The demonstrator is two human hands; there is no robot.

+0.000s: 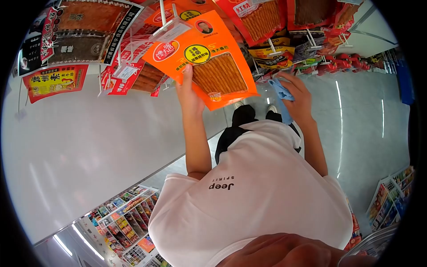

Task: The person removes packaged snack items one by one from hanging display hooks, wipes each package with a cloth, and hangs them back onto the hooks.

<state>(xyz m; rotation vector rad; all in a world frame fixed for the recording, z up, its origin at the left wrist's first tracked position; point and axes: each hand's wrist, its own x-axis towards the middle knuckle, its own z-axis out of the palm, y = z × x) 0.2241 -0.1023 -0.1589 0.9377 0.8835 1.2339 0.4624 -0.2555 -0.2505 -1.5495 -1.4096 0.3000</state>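
My left hand grips the lower left edge of an orange snack packet, thumb on its front. Strips of brown food show through the packet's clear window. The packet is tilted, and its top reaches in among the hanging bags, near a white hook with a clear tag holder; I cannot tell whether it still hangs on a hook. To the right, my right hand is closed on a crumpled blue cloth, apart from the packet.
A dark snack bag and a yellow-and-red packet hang at left. Red packets hang from hooks at upper right. A pale panel stands on the left, grey floor lies on the right, and stocked shelves stand behind me.
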